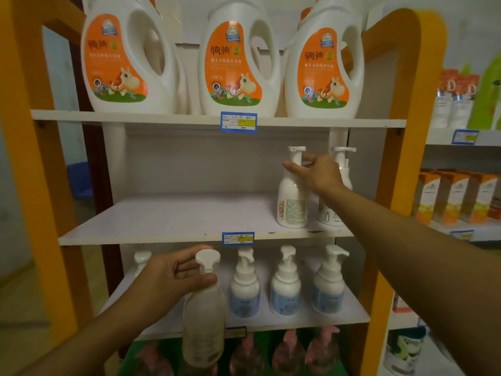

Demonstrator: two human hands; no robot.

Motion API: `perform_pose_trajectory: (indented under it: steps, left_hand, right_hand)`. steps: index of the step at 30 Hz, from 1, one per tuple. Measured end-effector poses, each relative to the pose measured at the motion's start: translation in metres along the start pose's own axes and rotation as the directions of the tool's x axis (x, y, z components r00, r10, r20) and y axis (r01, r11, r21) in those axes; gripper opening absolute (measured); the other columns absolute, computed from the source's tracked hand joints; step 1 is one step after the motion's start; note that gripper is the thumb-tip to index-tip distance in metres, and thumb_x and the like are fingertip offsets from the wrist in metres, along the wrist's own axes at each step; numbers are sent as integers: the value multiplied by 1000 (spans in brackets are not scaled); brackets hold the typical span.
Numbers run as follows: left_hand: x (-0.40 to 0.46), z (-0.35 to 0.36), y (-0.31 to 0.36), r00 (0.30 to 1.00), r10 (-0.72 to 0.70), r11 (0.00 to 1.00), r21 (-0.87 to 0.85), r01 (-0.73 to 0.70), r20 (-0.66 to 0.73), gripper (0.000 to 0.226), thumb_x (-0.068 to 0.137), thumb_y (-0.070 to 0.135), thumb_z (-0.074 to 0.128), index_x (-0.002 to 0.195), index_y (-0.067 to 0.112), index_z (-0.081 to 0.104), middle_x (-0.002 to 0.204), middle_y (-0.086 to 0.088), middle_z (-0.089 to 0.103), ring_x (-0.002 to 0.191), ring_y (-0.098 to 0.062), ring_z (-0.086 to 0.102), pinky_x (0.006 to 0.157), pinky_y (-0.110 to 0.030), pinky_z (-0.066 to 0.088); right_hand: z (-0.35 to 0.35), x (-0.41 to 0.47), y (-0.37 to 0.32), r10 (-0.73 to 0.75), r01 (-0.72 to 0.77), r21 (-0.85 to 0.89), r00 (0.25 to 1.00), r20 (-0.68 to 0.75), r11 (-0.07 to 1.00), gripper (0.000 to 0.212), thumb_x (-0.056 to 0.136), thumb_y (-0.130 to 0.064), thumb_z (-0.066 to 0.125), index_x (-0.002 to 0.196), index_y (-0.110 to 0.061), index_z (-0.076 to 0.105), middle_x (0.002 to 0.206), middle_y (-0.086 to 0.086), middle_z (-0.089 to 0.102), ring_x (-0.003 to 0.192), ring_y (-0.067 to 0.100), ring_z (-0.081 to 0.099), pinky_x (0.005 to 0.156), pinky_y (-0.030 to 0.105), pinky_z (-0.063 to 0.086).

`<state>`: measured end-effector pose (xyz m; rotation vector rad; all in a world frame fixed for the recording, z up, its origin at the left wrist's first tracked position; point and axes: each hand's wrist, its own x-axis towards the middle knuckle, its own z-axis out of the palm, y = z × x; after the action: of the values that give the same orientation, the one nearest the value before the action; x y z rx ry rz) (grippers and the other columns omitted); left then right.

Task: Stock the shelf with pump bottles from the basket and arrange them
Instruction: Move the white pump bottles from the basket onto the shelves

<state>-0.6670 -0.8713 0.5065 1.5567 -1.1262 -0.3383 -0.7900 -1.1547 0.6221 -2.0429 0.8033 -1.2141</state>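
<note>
- The second pump bottle (pixel 342 169) on the middle shelf is mostly hidden behind the right hand (pixel 315 172) and forearm.
- The pink bottles (pixel 287 354) at the bottom are blurred and cut off by the frame's lower edge.
- The price tag (pixel 238 122) writing is too small to read.

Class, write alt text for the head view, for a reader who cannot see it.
A person's right hand grips the neck of a white pump bottle standing on the middle shelf beside another bottle, while the left hand holds a second pump bottle in front of the shelf below. Large orange-labelled jugs line the top shelf.
</note>
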Motion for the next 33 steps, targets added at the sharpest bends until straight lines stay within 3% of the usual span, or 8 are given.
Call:
perform_pose_trajectory:
  steps: [6, 10, 13, 17, 20, 24, 30, 33]
  left_hand:
    - [-3, 2, 6, 1000, -21, 997, -72, 21, 5, 53, 55, 26, 74, 107, 27, 61, 77, 27, 73, 79, 10, 68, 58, -3, 49]
    - [-3, 7, 9, 1000, 2, 999, -47, -3, -16, 43, 70, 3, 71, 104, 28, 60, 72, 30, 71, 77, 11, 67, 57, -2, 48]
    - [-2, 7, 11, 1000, 11, 999, -52, -13, -27, 42, 76, -3, 67, 102, 29, 60, 71, 31, 70, 76, 14, 66, 56, -1, 46]
    - [-1, 7, 12, 999, 13, 998, -67, -15, -29, 40, 79, -1, 65, 109, 25, 60, 75, 30, 71, 77, 15, 65, 56, 0, 46]
    - [-2, 8, 11, 1000, 8, 998, -65, -10, -27, 41, 79, -3, 65, 109, 24, 59, 70, 32, 70, 73, 17, 64, 54, 0, 45]
    - [-3, 8, 11, 1000, 0, 999, -50, -1, -31, 41, 79, -2, 66, 110, 23, 59, 69, 32, 70, 73, 16, 65, 54, 0, 46]
    - [-3, 6, 13, 1000, -8, 999, -52, 6, -30, 45, 78, -1, 67, 118, 17, 60, 71, 32, 70, 75, 15, 65, 55, 0, 46]
    - [-5, 7, 13, 999, -17, 998, -61, 15, -40, 44, 77, -3, 67, 116, 16, 60, 70, 29, 71, 73, 13, 66, 54, -1, 46]
  right_hand:
    - [-10, -7, 6, 44, -42, -11, 953, 300, 999, 86, 81, -21, 70, 149, -21, 17, 137, 11, 50, 111, 28, 56, 92, 40, 48]
    - [-4, -12, 8, 26, -11, -88, 984, 175, 996, 72, 73, -32, 78, 132, -13, 40, 121, 7, 59, 99, 21, 58, 88, 39, 52]
    - [3, -15, 3, 9, 10, -132, 990, 138, 991, 75, 68, -44, 78, 127, -14, 44, 114, 2, 59, 101, 21, 60, 88, 40, 52]
    - [-7, -14, -1, 2, 7, -41, 978, 209, 999, 59, 82, -26, 67, 135, -17, 42, 116, -3, 53, 105, 19, 55, 91, 37, 49]
    - [-13, -14, 5, 6, 3, -37, 973, 230, 999, 46, 83, -23, 67, 126, -18, 51, 112, 0, 60, 104, 21, 60, 88, 36, 52]
    - [-7, -17, 6, -38, 52, -94, 989, 141, 994, 59, 77, -36, 74, 126, -17, 46, 113, 0, 59, 99, 20, 60, 86, 36, 52]
    - [-14, -17, 3, -10, 15, -14, 967, 255, 1000, 49, 84, -18, 65, 130, -18, 48, 118, 3, 59, 110, 25, 58, 92, 39, 49]
    - [-7, -17, 3, 11, 3, -82, 986, 168, 997, 66, 74, -34, 77, 130, -19, 46, 117, 4, 62, 103, 23, 61, 92, 44, 52]
